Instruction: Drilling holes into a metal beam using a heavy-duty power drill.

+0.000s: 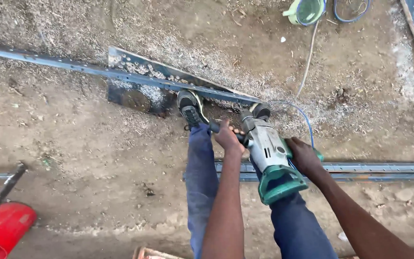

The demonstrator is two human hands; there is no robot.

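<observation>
Drill (268,158) looks heavy, rigid: your left hand (228,136) wraps its side handle, right hand (303,156) closed around rear grip.

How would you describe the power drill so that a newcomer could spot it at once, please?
Find the long steel bar lying across the dirt ground. At its right end, both hands grip the drill, left hand and right hand. It alone has a grey body with a green rear.

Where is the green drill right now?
In the head view, right of centre: the drill is gripped by both hands, nose down on the long steel angle bar.
</observation>
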